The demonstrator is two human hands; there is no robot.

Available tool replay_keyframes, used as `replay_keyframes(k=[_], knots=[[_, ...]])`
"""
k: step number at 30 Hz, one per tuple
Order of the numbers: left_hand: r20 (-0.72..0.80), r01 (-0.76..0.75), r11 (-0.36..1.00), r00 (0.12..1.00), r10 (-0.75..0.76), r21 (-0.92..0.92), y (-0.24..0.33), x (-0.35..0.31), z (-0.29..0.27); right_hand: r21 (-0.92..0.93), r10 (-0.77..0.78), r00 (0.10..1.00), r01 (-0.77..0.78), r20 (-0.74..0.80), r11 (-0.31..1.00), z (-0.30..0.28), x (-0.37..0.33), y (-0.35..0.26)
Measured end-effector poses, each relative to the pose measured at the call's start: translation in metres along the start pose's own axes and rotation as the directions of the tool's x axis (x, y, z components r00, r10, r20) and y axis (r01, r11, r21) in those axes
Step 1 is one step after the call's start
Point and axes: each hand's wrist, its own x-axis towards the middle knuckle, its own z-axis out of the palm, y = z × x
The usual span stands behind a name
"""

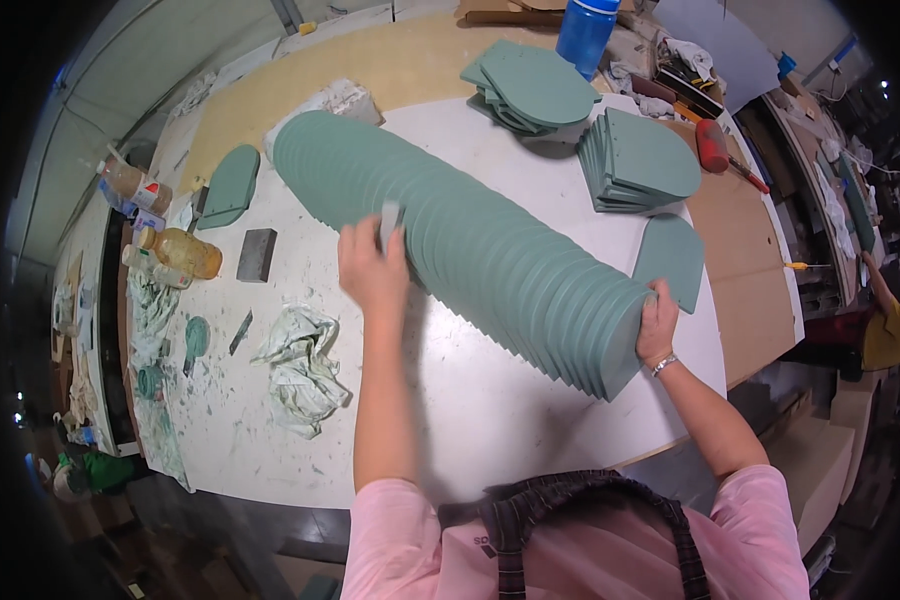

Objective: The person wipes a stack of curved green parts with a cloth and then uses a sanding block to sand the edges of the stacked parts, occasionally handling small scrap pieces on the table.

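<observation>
A long row of green round-ended panels (pixel 490 235) runs across the table from the far left to the near right, each leaning on the one behind it. My left hand (pixel 373 262) pinches a small pale grey block (pixel 390 218), slightly blurred, at the near side of the row. At the right end my right hand (pixel 657 325) grips the edge of the last panel, thumb near its top. Under that hand and just beyond it lies a loose green panel (pixel 673 255). The far end of the row rests by a white wrapped bundle (pixel 342 100).
Stacks of green panels stand at the back (pixel 538 85) and right (pixel 645 155), near a blue container (pixel 588 35) and a red mallet (pixel 712 146). To the left are a dark block (pixel 257 255), a crumpled rag (pixel 305 365) and a bottle of yellowish liquid (pixel 190 253).
</observation>
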Motion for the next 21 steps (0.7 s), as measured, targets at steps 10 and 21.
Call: replay_keyframes(k=[10,21], knots=[[0.011,-0.085,0.996,0.996,0.086,-0.040,0.002,0.023,-0.002,0.022,0.015,0.999,-0.016,0.037,1.000,-0.001,0.001,-0.009],[0.034,0.232,0.904,0.971,-0.235,-0.358,-0.031,0.008,0.001,0.011,0.011,1.000,-0.012,0.027,1.000,-0.004,0.001,-0.008]])
